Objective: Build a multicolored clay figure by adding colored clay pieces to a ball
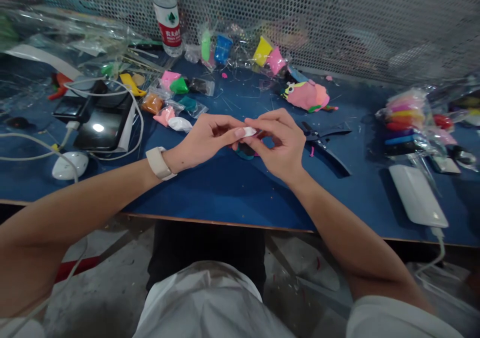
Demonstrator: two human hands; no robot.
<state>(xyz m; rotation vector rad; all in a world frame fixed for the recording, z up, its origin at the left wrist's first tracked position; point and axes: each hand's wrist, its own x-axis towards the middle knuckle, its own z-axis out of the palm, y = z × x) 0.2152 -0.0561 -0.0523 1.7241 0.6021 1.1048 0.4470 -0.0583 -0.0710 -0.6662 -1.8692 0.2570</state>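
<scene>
Over the middle of the blue table [217, 193], my left hand [210, 140] and my right hand [281, 140] meet around a small white piece of clay [249, 131]. Thumb and forefinger of each hand pinch it, the left at its left end and the right at its right end. Below the fingers a dark teal clay piece [245, 152] is partly hidden. Black-handled pliers [324, 145] lie just right of my right hand. Behind them rests a pink clay figure [307, 95] with a googly eye. A packet of white clay [180, 124] is beside my left hand.
Small clay packets lie back left, near a water bottle [168, 23]. A black phone [101, 128], cables and a white round device [70, 166] are at left. A stack of coloured clay packs [405, 120] and a white power bank [418, 195] sit at right. Behind stands a perforated metal panel [337, 18].
</scene>
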